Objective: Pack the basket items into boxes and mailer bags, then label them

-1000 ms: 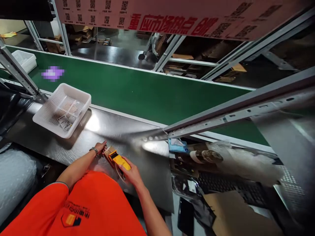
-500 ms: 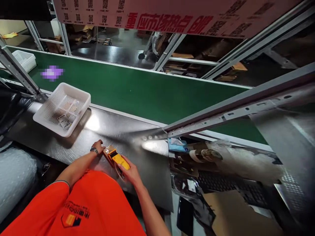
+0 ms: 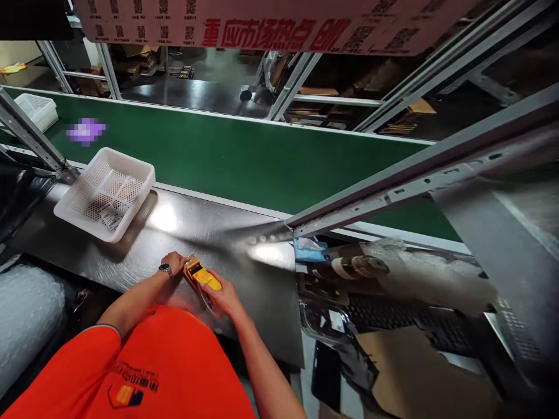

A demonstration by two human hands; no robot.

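The tape dispenser [image 3: 207, 279] is bright yellow with a black band across its front. The shirt [image 3: 183, 361] is vivid orange-red, with dark lettering and an orange-and-navy emblem; a thin grey-green line edges its sleeve. Silvery grey covers the metal worktop [image 3: 262, 302], deep green the conveyor belt [image 3: 244, 151]. The basket [image 3: 84, 228] is white with a perforated grid. Red characters and black QR codes pattern the pink sign [image 3: 271, 10]. The tissue pack [image 3: 311, 251] is pale blue, the keyboard [image 3: 384, 314] black.
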